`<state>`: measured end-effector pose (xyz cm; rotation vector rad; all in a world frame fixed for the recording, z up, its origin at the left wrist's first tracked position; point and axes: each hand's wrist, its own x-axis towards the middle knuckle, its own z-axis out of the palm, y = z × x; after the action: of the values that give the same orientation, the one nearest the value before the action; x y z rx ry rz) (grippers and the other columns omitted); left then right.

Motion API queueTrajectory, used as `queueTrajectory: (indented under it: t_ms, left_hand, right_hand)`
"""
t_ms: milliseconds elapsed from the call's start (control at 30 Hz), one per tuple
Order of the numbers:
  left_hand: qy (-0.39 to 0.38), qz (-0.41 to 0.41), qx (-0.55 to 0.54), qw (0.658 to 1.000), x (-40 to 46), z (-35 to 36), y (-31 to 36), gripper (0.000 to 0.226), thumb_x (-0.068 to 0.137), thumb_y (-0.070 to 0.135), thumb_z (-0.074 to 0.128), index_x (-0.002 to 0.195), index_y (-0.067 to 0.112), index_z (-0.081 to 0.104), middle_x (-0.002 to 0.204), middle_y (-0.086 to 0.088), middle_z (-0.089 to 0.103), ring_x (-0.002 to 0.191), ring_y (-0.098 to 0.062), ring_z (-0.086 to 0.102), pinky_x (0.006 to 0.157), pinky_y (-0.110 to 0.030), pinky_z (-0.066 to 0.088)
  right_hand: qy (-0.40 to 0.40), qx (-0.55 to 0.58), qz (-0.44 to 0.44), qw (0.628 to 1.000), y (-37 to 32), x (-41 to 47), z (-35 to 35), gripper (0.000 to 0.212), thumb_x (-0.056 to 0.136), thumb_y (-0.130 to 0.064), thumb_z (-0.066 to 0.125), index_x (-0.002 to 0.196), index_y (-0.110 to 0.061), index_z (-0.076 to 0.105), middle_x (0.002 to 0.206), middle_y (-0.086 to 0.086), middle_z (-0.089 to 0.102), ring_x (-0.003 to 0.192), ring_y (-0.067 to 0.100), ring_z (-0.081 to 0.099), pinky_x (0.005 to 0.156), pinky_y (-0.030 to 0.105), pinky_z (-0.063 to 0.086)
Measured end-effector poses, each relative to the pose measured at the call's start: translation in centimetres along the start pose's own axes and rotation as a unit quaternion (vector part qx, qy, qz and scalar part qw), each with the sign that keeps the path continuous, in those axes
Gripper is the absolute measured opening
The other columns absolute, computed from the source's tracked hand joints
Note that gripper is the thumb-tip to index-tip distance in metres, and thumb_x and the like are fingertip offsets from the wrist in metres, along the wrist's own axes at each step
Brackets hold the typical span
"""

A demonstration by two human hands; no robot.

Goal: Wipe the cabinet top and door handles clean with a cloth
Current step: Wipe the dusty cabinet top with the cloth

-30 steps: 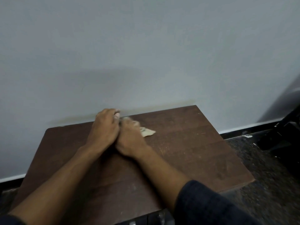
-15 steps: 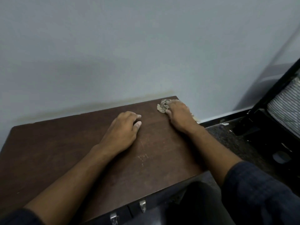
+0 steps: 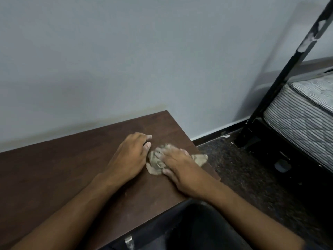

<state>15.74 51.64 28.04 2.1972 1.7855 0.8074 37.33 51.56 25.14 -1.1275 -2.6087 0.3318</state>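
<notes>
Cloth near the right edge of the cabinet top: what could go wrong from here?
1. The cloth already has a corner past the right edge of the cabinet top; another stroke that way could drop it onto the floor.
2. The right hand presses it with flat fingers, so the crumpled cloth could slip out.

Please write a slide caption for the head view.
Right hand presses cloth on cabinet top; left hand rests beside it.

On the cabinet top, the cloth lies under the right hand, right of the left hand.
</notes>
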Motion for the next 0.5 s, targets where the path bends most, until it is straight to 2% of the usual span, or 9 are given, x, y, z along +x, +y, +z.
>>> queueTrajectory:
  t_ms: [67, 200, 300, 500]
  left_hand:
    - [-0.009, 0.007, 0.004, 1.0, 0.2, 0.2, 0.1, 0.033, 0.101, 0.027, 0.046, 0.13, 0.019, 0.059, 0.127, 0.007, 0.06, 0.119, -0.012, 0.051, 0.1, -0.022, 0.034]
    - [-0.014, -0.001, 0.008, 1.0, 0.5, 0.3, 0.4, 0.034, 0.101, 0.029, 0.046, 0.133, 0.021, 0.057, 0.129, 0.008, 0.058, 0.121, -0.011, 0.049, 0.101, -0.024, 0.036]
    - [-0.021, -0.012, 0.015, 1.0, 0.9, 0.2, 0.7, 0.036, 0.102, 0.03, 0.045, 0.135, 0.021, 0.055, 0.132, 0.008, 0.056, 0.123, -0.01, 0.047, 0.102, -0.024, 0.035]
    - [-0.035, -0.035, 0.027, 0.998, 0.8, -0.6, -0.4, 0.038, 0.102, 0.032, 0.045, 0.137, 0.02, 0.052, 0.134, 0.008, 0.054, 0.124, -0.011, 0.046, 0.103, -0.026, 0.036]
  right_hand:
    - [0.012, -0.016, -0.01, 1.0, 1.7, -1.2, -0.6, 0.051, 0.102, -0.04, 0.035, 0.147, -0.017, 0.045, 0.152, 0.004, 0.046, 0.146, 0.023, 0.034, 0.121, 0.041, 0.026]
    - [0.028, -0.026, 0.075, 0.996, 5.7, 4.2, -0.8, 0.047, 0.101, -0.035, 0.039, 0.142, -0.013, 0.047, 0.146, 0.008, 0.048, 0.138, 0.028, 0.041, 0.115, 0.05, 0.035]
    - [0.032, -0.014, 0.11, 0.993, 7.0, 10.3, -0.6, 0.044, 0.103, -0.029, 0.045, 0.144, -0.012, 0.045, 0.152, 0.01, 0.043, 0.144, 0.03, 0.034, 0.117, 0.053, 0.03]
    - [-0.006, -0.027, 0.159, 0.987, 7.8, 17.1, -0.9, 0.047, 0.106, -0.032, 0.04, 0.149, -0.013, 0.038, 0.157, 0.011, 0.035, 0.145, 0.032, 0.028, 0.12, 0.052, 0.024]
